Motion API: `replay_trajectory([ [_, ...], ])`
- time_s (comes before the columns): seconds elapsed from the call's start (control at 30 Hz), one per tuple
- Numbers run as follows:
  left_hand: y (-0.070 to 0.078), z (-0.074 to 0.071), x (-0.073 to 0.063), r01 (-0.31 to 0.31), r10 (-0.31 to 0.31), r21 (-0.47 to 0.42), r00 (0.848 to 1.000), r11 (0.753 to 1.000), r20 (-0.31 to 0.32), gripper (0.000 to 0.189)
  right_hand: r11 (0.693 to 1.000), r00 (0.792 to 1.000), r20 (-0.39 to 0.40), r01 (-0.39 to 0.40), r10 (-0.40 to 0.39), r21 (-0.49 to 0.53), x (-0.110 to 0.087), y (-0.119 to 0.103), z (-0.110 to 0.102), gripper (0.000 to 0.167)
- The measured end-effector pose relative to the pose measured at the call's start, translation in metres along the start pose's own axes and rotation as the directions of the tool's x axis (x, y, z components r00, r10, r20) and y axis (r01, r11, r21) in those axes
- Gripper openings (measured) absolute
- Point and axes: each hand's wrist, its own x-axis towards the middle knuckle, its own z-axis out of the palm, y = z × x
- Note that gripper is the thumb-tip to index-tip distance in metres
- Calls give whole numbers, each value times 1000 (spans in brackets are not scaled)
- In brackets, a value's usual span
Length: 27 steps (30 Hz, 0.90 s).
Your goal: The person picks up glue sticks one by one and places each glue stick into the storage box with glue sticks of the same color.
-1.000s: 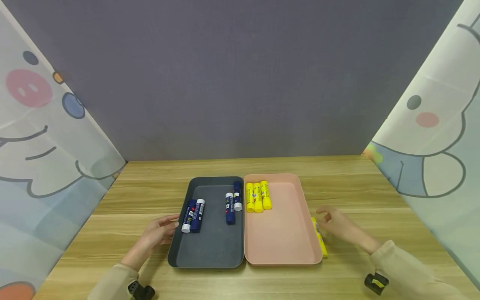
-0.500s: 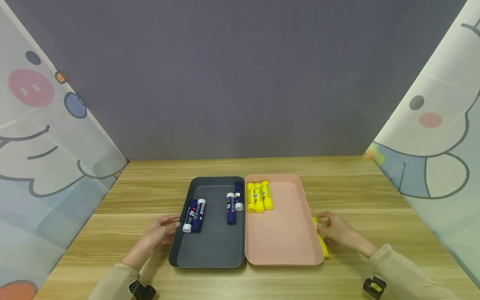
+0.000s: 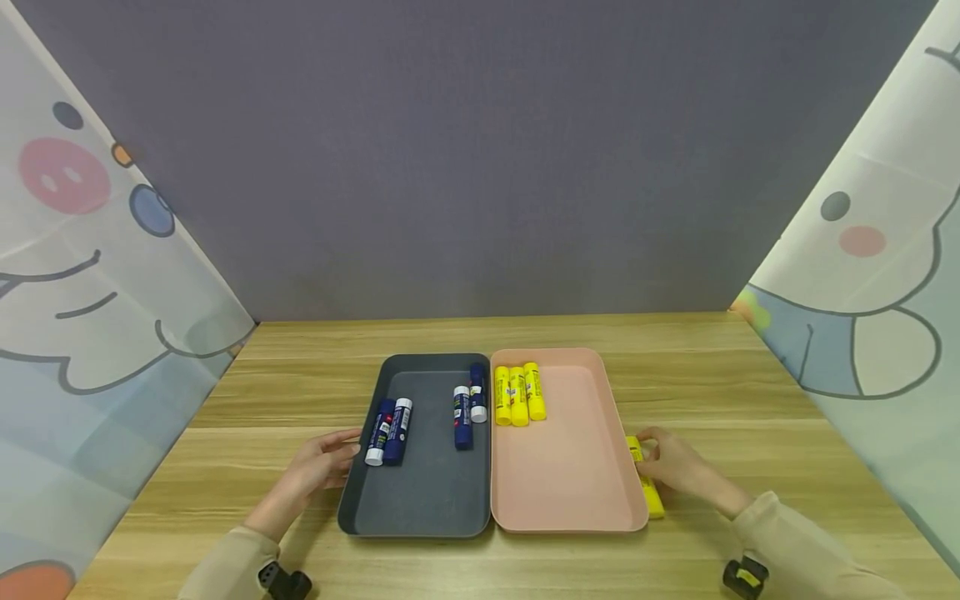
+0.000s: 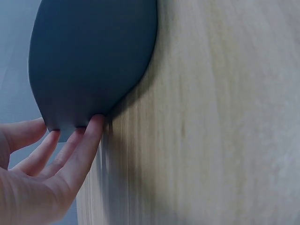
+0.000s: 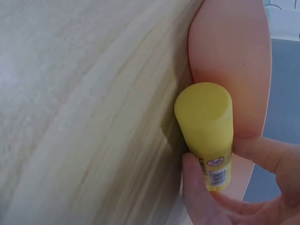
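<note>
My left hand [image 3: 322, 462] is at the left side of the dark grey tray [image 3: 420, 504]. In the left wrist view its fairly straight fingers [image 4: 89, 145] touch the tray's outer wall, with the thumb near the rim. Beside the right wall of the pink tray [image 3: 562, 475], my right hand [image 3: 675, 462] pinches a yellow glue stick [image 5: 206, 122] between thumb and fingers. That glue stick [image 3: 652, 498] lies lengthwise along the wall, its middle partly covered by the hand in the head view.
Inside the grey tray lie two pairs of blue glue sticks, one pair [image 3: 388, 432] at left and another [image 3: 469, 407] at right. Several yellow glue sticks [image 3: 518, 396] lie side by side in the pink tray's far left corner. Both trays stand side by side on a wooden table [image 3: 300, 367].
My right hand has moved a little left onto the yellow glue stick and now pinches it; the glue stick has shifted slightly. My left hand stays at the grey tray.
</note>
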Motion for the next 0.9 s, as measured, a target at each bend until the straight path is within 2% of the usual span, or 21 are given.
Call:
replay_trajectory([
  [0.2, 0, 0, 0, 3, -3, -6, 1000, 1000, -3, 48, 999, 999, 21, -41, 41, 17, 0, -1, 2, 54],
  [0.57, 0, 2, 0, 12, -11, 7, 1000, 1000, -28, 47, 998, 998, 41, -57, 56, 34, -2, -1, 0, 57],
  [0.73, 0, 1, 0, 4, -4, -13, 1000, 1000, -11, 48, 996, 996, 24, -89, 88, 8, -3, -1, -5, 58],
  [0.9, 0, 0, 0, -3, 3, -22, 1000, 1000, 9, 49, 996, 996, 26, -87, 87, 2, -3, -3, -13, 59],
])
